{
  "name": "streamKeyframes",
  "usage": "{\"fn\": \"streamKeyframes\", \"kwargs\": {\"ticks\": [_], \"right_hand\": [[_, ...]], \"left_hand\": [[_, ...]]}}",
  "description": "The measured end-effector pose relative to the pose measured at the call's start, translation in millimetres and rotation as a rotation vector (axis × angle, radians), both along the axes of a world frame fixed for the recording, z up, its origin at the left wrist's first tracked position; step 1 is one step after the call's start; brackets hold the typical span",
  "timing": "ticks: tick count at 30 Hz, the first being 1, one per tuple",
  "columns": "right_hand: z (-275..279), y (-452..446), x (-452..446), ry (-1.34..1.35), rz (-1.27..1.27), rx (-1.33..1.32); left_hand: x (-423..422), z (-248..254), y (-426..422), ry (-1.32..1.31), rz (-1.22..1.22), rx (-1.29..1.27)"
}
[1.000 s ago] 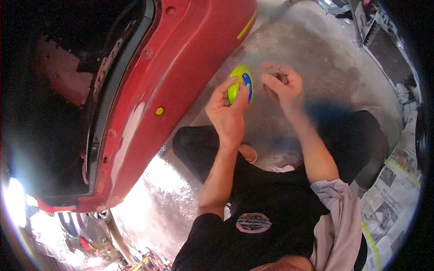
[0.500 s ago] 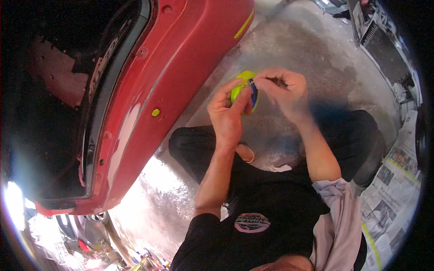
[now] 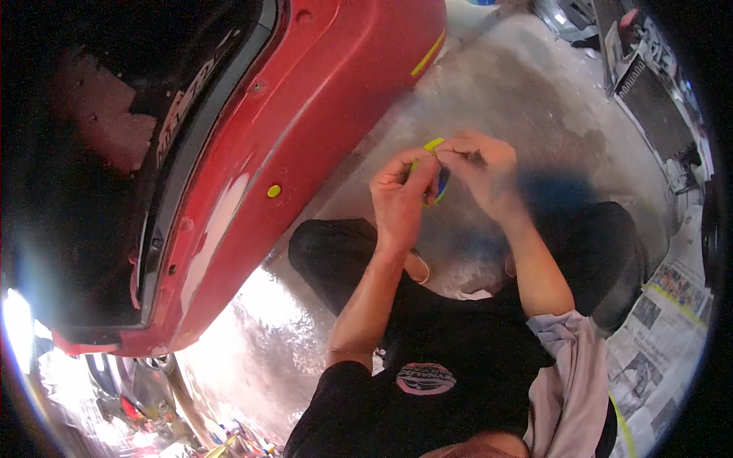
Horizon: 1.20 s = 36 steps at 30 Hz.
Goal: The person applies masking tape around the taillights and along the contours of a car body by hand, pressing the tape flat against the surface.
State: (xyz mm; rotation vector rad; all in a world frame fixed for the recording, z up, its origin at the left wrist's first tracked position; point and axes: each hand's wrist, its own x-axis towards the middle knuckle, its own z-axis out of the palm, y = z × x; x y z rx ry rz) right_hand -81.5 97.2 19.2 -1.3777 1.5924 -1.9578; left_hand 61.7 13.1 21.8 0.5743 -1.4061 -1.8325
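- Since the earliest frame, the right hand (image 3: 489, 172) has come in from a gap to meet the left hand (image 3: 398, 198) at the yellow-green disc (image 3: 443, 183); the disc's blue face, broadly visible then, is now mostly covered by fingers.
- The left grip is clamped on the disc, with the thumb on the near side and the fingers curled behind it.
- The right grip has its fingertips at the disc's upper edge, next to the left thumb; whether they are clamped on that edge or slightly apart, I cannot tell.
- The disc is held up over the concrete floor (image 3: 527, 95), in front of the person and beside the red bumper (image 3: 328, 114), not touching it.
- On the bumper are a small yellow-green dot (image 3: 274, 191) and, near its far end, a yellow-green strip (image 3: 429, 53).
- The person sits with bent legs in dark trousers (image 3: 332, 244).
- Newspaper (image 3: 653, 343) lies along the right side of the view.
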Motion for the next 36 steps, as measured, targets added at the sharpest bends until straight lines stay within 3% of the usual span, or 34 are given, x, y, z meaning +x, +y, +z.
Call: {"fn": "streamKeyframes", "kwargs": {"ticks": [6, 8, 10, 12, 14, 15, 17, 20, 24, 29, 32, 34, 36], "right_hand": [[17, 15, 5, -0.139, 0.003, 0.165], [21, 17, 5, -0.326, 0.071, 0.296], [19, 17, 5, -0.251, 0.092, 0.249], [17, 14, 2, -0.162, 0.105, 0.172], [12, 15, 1, -0.313, 0.208, 0.394], [8, 12, 1, -0.288, 0.196, 0.347], [-4, 8, 4, 0.063, 0.02, 0.126], [-2, 10, 1, 0.328, -0.084, 0.102], [3, 17, 4, 0.36, -0.184, 0.0], [15, 29, 6, -0.035, -0.037, 0.067], [20, 37, 2, -0.161, -0.089, 0.076], [27, 47, -4, -0.408, 0.036, 0.081], [31, 55, -6, -0.446, 0.049, 0.101]], "left_hand": [[2, 2, 2, 0.058, -0.051, 0.032], [3, 2, 2, 0.044, -0.059, 0.052], [6, -1, 3, 0.03, -0.065, 0.07], [9, -6, -2, -0.156, -0.026, -0.038], [12, 0, -2, -0.222, -0.004, -0.088], [13, 2, -2, -0.296, 0.029, -0.108], [14, -12, -4, -0.204, 0.021, 0.052], [12, -13, 3, -0.17, -0.027, 0.043], [0, -3, 15, -0.049, -0.082, 0.069], [-11, 13, 23, -0.06, 0.041, 0.163], [-18, 29, 16, -0.11, 0.148, 0.158], [-9, 19, 7, -0.026, -0.122, 0.066], [-14, 25, 21, -0.044, -0.133, 0.111]]}}
